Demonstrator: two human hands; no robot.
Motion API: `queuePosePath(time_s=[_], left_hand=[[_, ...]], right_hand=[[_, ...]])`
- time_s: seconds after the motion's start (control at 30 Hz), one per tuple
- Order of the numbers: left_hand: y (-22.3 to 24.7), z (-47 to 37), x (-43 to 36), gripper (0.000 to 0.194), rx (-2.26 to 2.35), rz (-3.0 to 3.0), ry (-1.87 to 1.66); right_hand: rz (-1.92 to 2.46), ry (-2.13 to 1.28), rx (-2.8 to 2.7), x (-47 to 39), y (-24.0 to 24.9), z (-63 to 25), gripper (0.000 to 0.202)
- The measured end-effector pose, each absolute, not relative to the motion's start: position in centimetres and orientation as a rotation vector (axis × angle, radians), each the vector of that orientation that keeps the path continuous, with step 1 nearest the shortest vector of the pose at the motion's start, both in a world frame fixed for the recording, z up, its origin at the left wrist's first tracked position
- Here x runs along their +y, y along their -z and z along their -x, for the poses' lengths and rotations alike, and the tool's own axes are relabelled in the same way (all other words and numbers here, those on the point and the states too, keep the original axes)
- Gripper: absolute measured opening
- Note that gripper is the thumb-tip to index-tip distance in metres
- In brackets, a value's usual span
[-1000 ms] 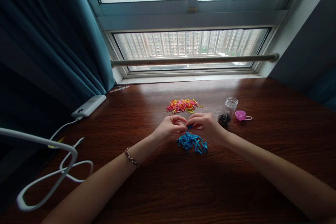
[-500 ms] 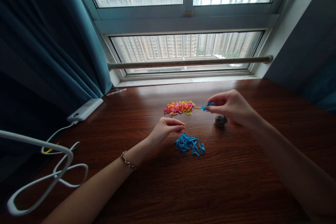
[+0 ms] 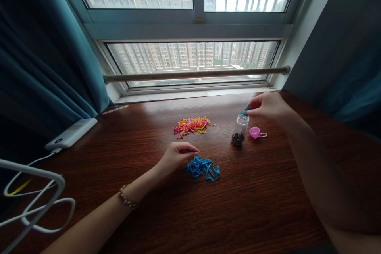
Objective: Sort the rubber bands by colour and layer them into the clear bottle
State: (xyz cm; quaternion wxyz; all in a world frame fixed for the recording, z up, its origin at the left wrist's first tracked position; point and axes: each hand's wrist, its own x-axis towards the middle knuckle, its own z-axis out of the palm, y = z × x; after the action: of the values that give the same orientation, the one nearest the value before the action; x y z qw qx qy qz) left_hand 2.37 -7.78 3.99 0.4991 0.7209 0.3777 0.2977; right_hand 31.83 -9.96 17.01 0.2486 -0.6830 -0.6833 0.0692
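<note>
My right hand (image 3: pixel 263 107) pinches a few blue bands (image 3: pixel 245 111) just above the mouth of a clear bottle (image 3: pixel 242 121). Dark pieces (image 3: pixel 238 138) lie in the bottom of that bottle. Beside it on the right is a pink cap (image 3: pixel 255 133) with a loop. My left hand (image 3: pixel 181 154) has its thumb and fingers together on a bit of blue, at the upper left edge of the blue band pile (image 3: pixel 203 168). Further back lies a pile of pink, red and yellow bands (image 3: pixel 192 126).
All this stands on a brown wooden table (image 3: pixel 256 202). A white power strip (image 3: pixel 71 134) and looped white cables (image 3: pixel 59 180) are at the left, by a blue curtain (image 3: pixel 59 55). Behind the table is a window with a rail (image 3: pixel 193 74).
The view has shifted. My right hand has moved from beside the pink and yellow pile to over the bottle's mouth. Bottle and pink cap now show clearly. My left hand stays by the blue pile.
</note>
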Motion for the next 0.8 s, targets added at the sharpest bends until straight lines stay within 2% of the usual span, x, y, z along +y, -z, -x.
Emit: queuePosePath(time_s=[0.8], left_hand=[[-4.06,-2.28,-8.00,0.022,0.922,-2.021,-0.697]], right_hand=[[1.781,-0.185,-1.995,-9.79,-16.62,-31.65,0.008]])
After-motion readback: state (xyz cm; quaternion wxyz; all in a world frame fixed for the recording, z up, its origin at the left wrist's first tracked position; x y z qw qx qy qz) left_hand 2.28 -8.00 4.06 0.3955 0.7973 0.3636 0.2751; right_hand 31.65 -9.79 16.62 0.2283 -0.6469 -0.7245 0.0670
